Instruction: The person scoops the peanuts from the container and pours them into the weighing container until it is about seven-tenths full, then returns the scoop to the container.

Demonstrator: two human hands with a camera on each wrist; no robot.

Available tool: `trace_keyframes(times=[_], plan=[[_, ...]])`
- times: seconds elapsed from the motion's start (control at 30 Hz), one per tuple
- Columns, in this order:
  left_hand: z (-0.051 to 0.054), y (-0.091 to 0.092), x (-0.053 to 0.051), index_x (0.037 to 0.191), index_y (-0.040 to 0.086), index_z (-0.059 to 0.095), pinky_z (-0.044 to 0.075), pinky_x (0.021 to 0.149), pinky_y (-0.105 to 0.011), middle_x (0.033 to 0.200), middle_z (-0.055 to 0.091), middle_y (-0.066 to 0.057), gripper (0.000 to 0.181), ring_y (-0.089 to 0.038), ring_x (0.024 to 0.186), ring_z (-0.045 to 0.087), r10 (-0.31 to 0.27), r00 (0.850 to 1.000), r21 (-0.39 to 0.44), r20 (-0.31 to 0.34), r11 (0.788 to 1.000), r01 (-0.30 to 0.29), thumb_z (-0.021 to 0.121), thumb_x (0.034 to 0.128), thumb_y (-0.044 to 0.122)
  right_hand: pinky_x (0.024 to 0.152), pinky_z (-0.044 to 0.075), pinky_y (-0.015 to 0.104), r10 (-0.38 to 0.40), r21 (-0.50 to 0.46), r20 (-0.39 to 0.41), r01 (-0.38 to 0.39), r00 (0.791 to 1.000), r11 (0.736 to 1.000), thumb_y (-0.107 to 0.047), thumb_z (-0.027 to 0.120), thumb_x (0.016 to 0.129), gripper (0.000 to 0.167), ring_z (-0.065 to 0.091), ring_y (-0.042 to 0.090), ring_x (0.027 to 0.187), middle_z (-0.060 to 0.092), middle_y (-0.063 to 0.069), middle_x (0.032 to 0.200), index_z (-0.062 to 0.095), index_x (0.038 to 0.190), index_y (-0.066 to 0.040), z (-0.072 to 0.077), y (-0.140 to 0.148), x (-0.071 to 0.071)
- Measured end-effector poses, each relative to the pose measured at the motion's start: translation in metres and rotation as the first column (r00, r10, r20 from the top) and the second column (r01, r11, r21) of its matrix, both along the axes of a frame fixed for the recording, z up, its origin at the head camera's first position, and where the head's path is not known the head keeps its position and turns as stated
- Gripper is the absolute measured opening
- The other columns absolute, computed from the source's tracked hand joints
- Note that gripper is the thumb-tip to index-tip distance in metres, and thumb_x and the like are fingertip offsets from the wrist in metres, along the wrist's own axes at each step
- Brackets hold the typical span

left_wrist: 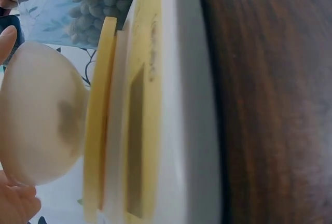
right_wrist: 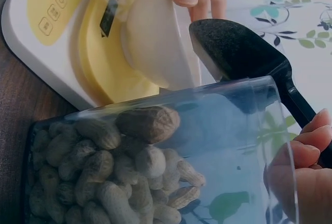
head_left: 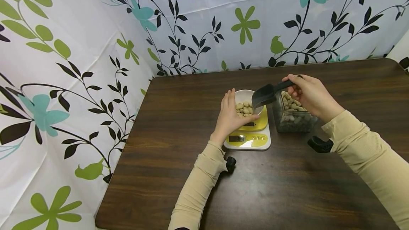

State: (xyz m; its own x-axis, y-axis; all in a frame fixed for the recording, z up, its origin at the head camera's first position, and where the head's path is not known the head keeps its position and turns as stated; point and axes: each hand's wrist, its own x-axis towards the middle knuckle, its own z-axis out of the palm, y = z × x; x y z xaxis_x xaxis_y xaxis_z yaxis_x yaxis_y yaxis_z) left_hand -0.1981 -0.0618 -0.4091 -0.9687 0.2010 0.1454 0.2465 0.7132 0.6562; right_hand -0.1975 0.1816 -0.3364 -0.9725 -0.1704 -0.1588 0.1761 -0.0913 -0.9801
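My left hand [head_left: 230, 115] holds a small white bowl [left_wrist: 41, 115], thumb at the near rim and fingers along the left side. Several unshelled peanuts [head_left: 244, 109] lie in the bowl, which stands on a yellow-and-white kitchen scale [head_left: 247, 140]. My right hand [head_left: 311, 93] grips the handle of a black scoop [head_left: 264, 96], whose tilted blade reaches the bowl's right rim; whether peanuts are on it I cannot tell. Right of the scale, below the scoop's handle, stands a clear plastic container [head_left: 295, 125] partly filled with peanuts [right_wrist: 109, 172].
Everything stands on a dark wooden table [head_left: 179, 123]. A white curtain [head_left: 204, 20] with leaf and flower prints hangs behind the table and along its left side. Black wrist devices [head_left: 320, 144] stick out below both sleeves.
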Motion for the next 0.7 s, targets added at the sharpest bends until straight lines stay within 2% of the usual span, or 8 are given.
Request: trace_keyframes(times=[0.1, 0.2, 0.4, 0.5, 0.6, 0.7], plan=[[0.005, 0.001, -0.002, 0.151, 0.015, 0.012, 0.021, 0.116, -0.048, 0.157, 0.013, -0.010, 0.116, -0.029, 0.146, 0.011, 0.004, 1.000, -0.039, -0.030, 0.999, -0.005, 0.076, 0.0656, 0.058, 0.056, 0.033, 0.020, -0.014, -0.047, -0.009, 0.014, 1.000, 0.999, -0.040, 0.055, 0.091, 0.044, 0.041, 0.006, 0.064, 0.049, -0.005, 0.071, 0.048, 0.115, -0.004, 0.003, 0.000, 0.000], [0.012, 0.004, -0.004, 0.151, 0.015, 0.012, 0.018, 0.117, -0.049, 0.157, 0.011, -0.009, 0.114, -0.030, 0.146, 0.010, -0.006, 0.998, -0.034, -0.058, 0.999, 0.004, 0.075, 0.0671, 0.059, 0.057, 0.032, 0.022, -0.033, -0.077, -0.037, 0.030, 0.999, 0.997, -0.038, 0.057, 0.090, 0.038, 0.041, 0.007, 0.065, 0.048, -0.005, 0.072, 0.052, 0.111, -0.007, 0.007, 0.004, 0.001], [0.028, 0.018, -0.003, 0.151, 0.021, 0.011, 0.025, 0.114, -0.051, 0.158, 0.009, -0.004, 0.108, -0.026, 0.146, 0.009, -0.063, 0.996, 0.020, -0.058, 0.998, 0.065, 0.072, 0.0703, 0.058, 0.055, 0.031, 0.023, -0.126, -0.197, -0.117, 0.101, 0.985, 0.975, -0.032, 0.059, 0.090, 0.027, 0.043, 0.009, 0.062, 0.050, -0.002, 0.071, 0.060, 0.102, -0.008, 0.014, 0.019, 0.006], [0.035, 0.028, 0.000, 0.151, 0.024, 0.009, 0.024, 0.115, -0.048, 0.158, 0.007, -0.002, 0.104, -0.021, 0.147, 0.006, -0.107, 0.993, 0.033, -0.044, 0.994, 0.108, 0.069, 0.0741, 0.057, 0.053, 0.028, 0.024, -0.217, -0.293, -0.158, 0.164, 0.963, 0.942, -0.027, 0.060, 0.090, 0.023, 0.042, 0.010, 0.059, 0.049, 0.000, 0.071, 0.063, 0.098, -0.005, 0.015, 0.027, 0.007], [0.040, 0.040, 0.004, 0.151, 0.024, 0.008, 0.022, 0.116, -0.046, 0.158, 0.005, 0.000, 0.100, -0.018, 0.147, 0.003, -0.162, 0.986, 0.048, -0.032, 0.985, 0.163, 0.066, 0.0778, 0.056, 0.052, 0.024, 0.024, -0.322, -0.353, -0.184, 0.244, 0.928, 0.903, -0.023, 0.060, 0.091, 0.020, 0.041, 0.010, 0.056, 0.048, 0.000, 0.068, 0.064, 0.093, -0.003, 0.016, 0.035, 0.008], [0.042, 0.052, 0.007, 0.151, 0.025, 0.006, 0.021, 0.117, -0.044, 0.158, 0.005, 0.002, 0.096, -0.016, 0.147, 0.002, -0.210, 0.977, 0.047, -0.023, 0.976, 0.211, 0.063, 0.0806, 0.056, 0.048, 0.021, 0.024, -0.419, -0.372, -0.194, 0.328, 0.887, 0.868, -0.019, 0.059, 0.092, 0.018, 0.038, 0.009, 0.052, 0.047, -0.001, 0.060, 0.065, 0.087, -0.003, 0.015, 0.042, 0.009]])
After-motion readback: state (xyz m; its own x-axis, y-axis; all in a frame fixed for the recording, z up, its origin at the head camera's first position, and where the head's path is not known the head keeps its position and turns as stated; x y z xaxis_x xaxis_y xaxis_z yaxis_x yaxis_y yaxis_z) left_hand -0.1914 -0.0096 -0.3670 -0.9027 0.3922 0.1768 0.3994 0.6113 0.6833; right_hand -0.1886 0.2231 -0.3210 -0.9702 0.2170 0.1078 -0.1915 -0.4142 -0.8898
